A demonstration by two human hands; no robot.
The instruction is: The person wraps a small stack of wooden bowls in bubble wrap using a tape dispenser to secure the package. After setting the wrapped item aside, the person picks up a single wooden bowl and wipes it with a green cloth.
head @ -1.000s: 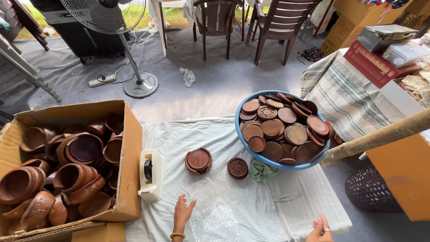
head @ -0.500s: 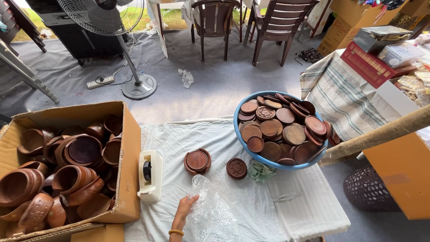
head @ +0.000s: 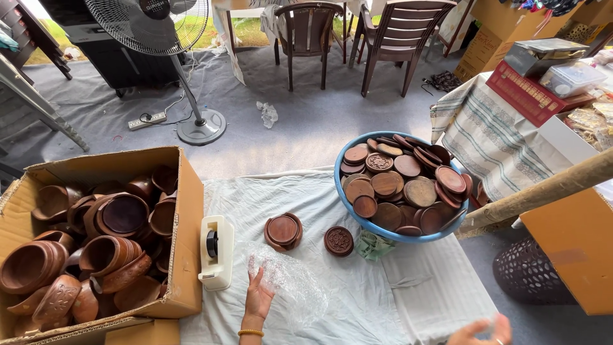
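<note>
My left hand (head: 258, 297) lies flat, fingers apart, on the left edge of a clear bubble-wrap sheet (head: 290, 284) spread over the white cloth (head: 332, 198). At the bottom right edge my right hand (head: 480, 331) shows only its spread fingers, blurred and holding nothing. Just beyond the wrap sit a small stack of round brown wooden lids (head: 283, 230) and one carved round lid (head: 338, 241). A cream tape dispenser (head: 215, 252) stands left of my left hand.
A cardboard box (head: 182, 211) full of brown wooden bowls stands at the left. A blue basin (head: 348, 204) heaped with wooden lids sits at the right, beside a wooden pole (head: 543, 188). Behind are a standing fan (head: 191, 121), two chairs and a striped-cloth table with boxes.
The bubble-wrap sheet has been spread out flatter on the cloth under my left hand. My right hand, out of sight half a second ago, is back at the bottom right edge.
</note>
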